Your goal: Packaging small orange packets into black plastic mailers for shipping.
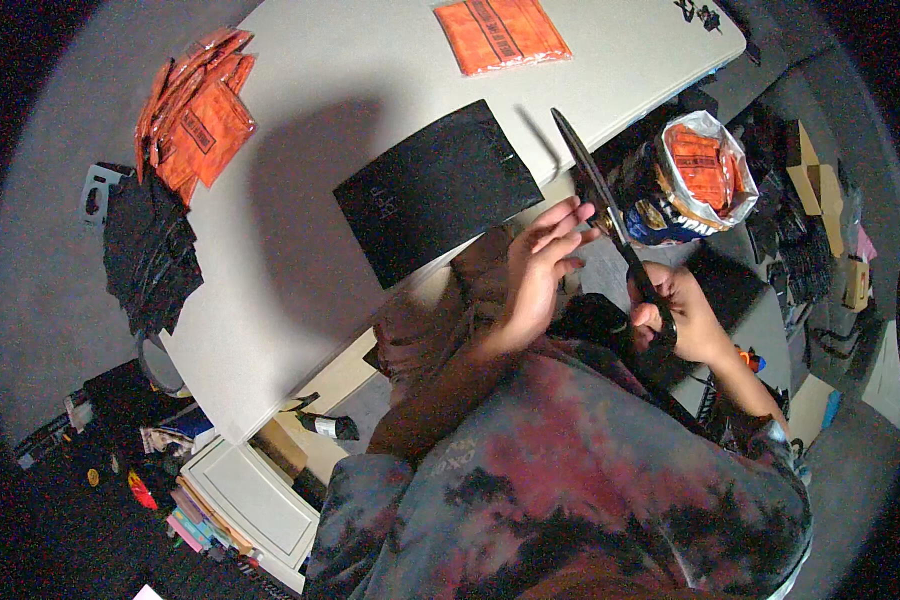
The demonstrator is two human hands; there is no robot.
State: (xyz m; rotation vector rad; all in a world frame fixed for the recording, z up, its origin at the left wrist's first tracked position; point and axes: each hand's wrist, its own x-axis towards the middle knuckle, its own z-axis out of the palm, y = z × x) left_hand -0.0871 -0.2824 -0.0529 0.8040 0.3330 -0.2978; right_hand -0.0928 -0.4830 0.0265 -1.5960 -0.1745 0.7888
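Note:
A large pair of black scissors (602, 190) points up and away, with its blades close together. My right hand (682, 310) is wrapped round the handles. Beside the blades, near the pivot, my left hand (540, 265) is raised with its fingers apart. Its fingertips come close to the metal, and I cannot tell whether they touch. On the table's near edge lies a flat black pouch or bag (440, 190) with faint printing, left of my left hand. Neither hand touches it.
The white table (300, 60) bears a flat orange plastic-wrapped packet (500, 35) at its far side. More orange packets (195, 120) and a stack of black pouches (150, 250) sit at the left edge. An open bag (660, 220) of orange packets stands right, with cardboard boxes (820, 190) beyond.

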